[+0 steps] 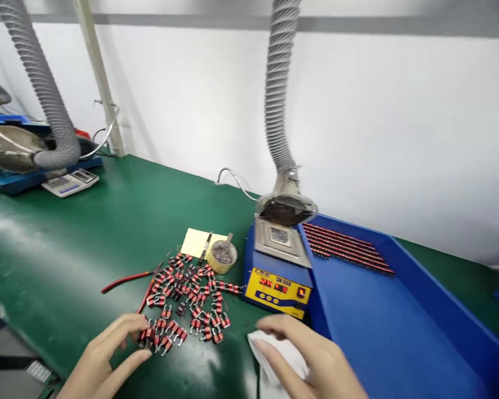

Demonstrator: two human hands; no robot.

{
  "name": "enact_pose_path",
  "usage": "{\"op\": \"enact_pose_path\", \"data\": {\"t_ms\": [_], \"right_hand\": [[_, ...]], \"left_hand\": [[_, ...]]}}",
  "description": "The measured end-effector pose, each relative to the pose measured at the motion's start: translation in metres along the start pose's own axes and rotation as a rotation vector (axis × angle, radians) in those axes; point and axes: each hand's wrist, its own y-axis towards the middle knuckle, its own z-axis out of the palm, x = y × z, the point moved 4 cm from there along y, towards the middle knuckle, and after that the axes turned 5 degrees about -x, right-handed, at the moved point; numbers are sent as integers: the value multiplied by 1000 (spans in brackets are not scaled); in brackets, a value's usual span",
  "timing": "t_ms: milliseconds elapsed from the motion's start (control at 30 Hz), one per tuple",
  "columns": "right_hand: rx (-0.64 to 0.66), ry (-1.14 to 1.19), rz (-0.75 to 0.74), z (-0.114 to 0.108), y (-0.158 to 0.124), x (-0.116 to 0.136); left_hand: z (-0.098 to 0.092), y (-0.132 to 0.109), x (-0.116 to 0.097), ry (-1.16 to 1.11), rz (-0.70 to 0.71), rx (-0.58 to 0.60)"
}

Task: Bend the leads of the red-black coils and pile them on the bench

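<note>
My left hand (108, 354) is at the near left edge of a pile of small red-and-black components with bent metal leads (205, 293). Its thumb and forefinger are spread apart, with several components between and under them; no firm grip shows. On the right, my right hand (311, 354) is over a crumpled white tissue (280, 352), thumb and forefinger apart. The other fingers of that hand are partly hidden. Red-handled pliers (127, 281) lie beside the pile, one handle running under the components near my left hand.
A blue soldering pot (278, 285) with a lit display stands beyond my right hand, beneath an extraction hose (278, 88). Right of it, a blue tray (357, 332) holds rows of red-and-black strips (345, 249). A round tub (222, 256), yellow paper (193, 243) and a pen (205, 247) lie behind the pile.
</note>
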Motion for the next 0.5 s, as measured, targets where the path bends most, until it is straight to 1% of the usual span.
{"op": "enact_pose_path", "data": {"t_ms": [33, 67, 133, 167, 200, 233, 267, 300, 333, 400, 500], "right_hand": [[11, 110, 24, 3, 8, 11], [-10, 217, 51, 5, 16, 19], [3, 456, 107, 11, 27, 26], [-9, 600, 133, 13, 30, 25], [-40, 745, 157, 13, 32, 23], [-98, 883, 181, 11, 33, 18], [-173, 1008, 201, 7, 33, 13], [-251, 1111, 223, 2, 32, 7], [-326, 1188, 248, -3, 30, 1], [-436, 1283, 299, -13, 26, -9], [-552, 1282, 330, -23, 22, -21]], "left_hand": [[-1, 12, -17, -45, 62, -3], [0, 25, -37, -101, 121, -9], [5, 53, -86, -253, 227, 10], [9, 66, -112, -320, 262, 43], [14, 78, -137, -377, 291, 79], [19, 89, -160, -426, 320, 120], [24, 97, -182, -467, 353, 179], [29, 103, -199, -522, 376, 214], [34, 108, -214, -578, 393, 252], [45, 113, -232, -699, 391, 297], [67, 116, -238, -904, 302, 338]]}}
